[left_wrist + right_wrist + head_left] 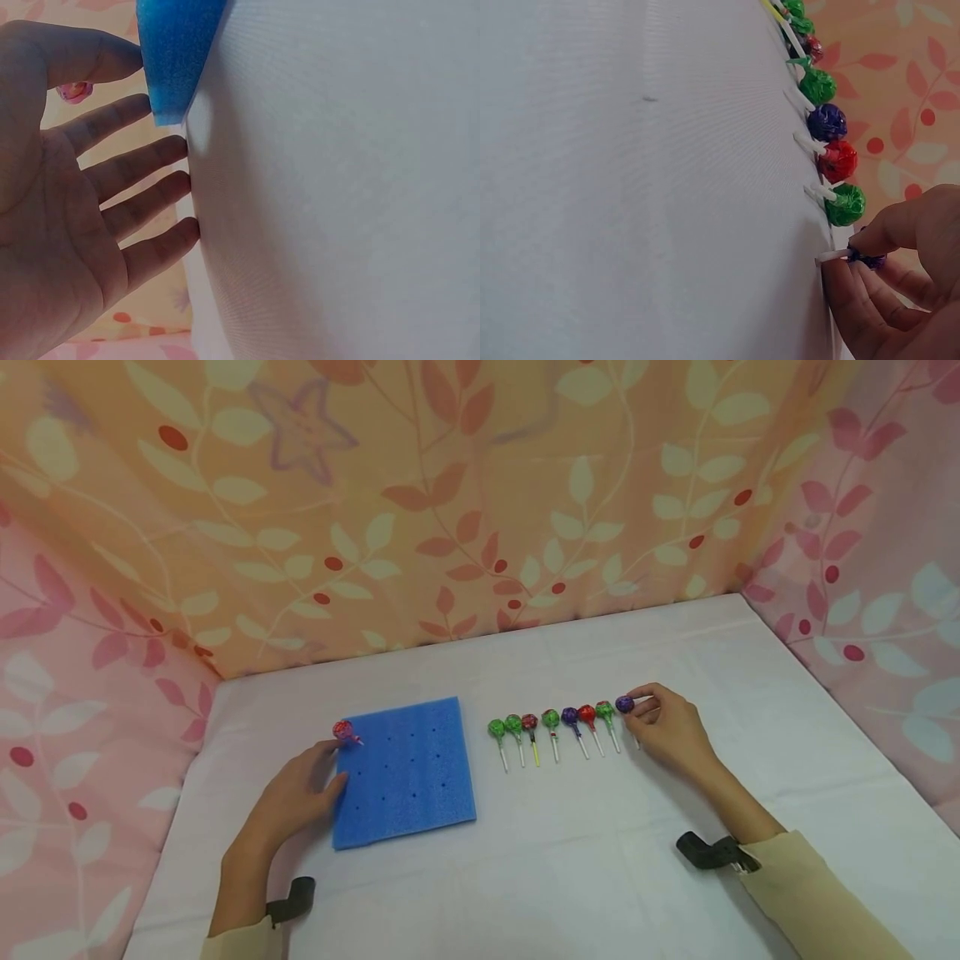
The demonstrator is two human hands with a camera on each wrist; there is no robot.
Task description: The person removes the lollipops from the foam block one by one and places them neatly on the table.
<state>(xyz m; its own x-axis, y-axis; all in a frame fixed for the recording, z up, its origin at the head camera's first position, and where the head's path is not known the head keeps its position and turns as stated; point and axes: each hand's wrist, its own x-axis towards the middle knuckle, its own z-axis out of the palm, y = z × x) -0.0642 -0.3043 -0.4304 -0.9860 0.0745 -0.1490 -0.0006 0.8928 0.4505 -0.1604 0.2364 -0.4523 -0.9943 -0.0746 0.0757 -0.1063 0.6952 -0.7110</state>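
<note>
A blue foam board (438, 747) with rows of small holes lies on the table's left half. At its upper left corner a red-and-pink lollipop (342, 730) stands tilted, its white stick at the board. My left hand (296, 793) rests against the board's left edge with fingers extended; in the left wrist view the thumb and index fingertips touch the foam (176, 60). At the right end of a lollipop row, my right hand (672, 731) pinches a purple lollipop (870, 261) between thumb and fingers, just below its wrapped head. Its white stick end is near the tabletop.
Several wrapped lollipops lie side by side right of the board, sticks toward me, among them a green one (551, 719), a purple one (571, 717) and a red one (587, 715). White cloth (570, 877) covers the table. Leaf-patterned curtains (480, 485) enclose the back and sides.
</note>
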